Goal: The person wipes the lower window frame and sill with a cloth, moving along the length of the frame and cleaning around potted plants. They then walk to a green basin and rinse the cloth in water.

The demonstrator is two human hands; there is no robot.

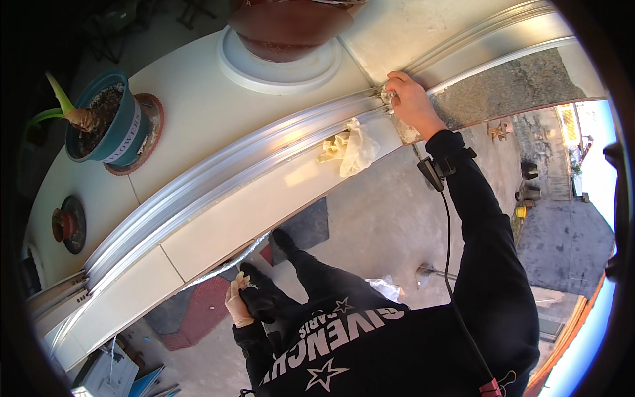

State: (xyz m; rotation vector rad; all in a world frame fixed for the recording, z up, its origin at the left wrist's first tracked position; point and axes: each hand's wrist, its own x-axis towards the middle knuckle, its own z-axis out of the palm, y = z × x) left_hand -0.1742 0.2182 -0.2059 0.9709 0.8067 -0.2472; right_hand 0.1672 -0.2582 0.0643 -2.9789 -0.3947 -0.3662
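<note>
My right hand (412, 101) is bent over the metal window track, its fingers pinching a small crumpled whitish wad (387, 94) against the track's corner. The aluminium window track (238, 144) curves along the sill. On the tiled ledge (223, 228) just left of that hand lies a crumpled pale yellow glove or cloth (353, 149). My left hand (238, 300) is low, beside my legs and below the ledge, in what looks like a thin pale glove. Its fingertips are curled around a small pale piece, too small to name.
On the inner sill stand a teal flowerpot (111, 124) with a sprouting bulb, a small reddish pot (64, 224) and a large brown pot (287, 30) on a white saucer (278, 74). A twisted rope (233, 263) runs under the ledge. A cable hangs from my right wrist.
</note>
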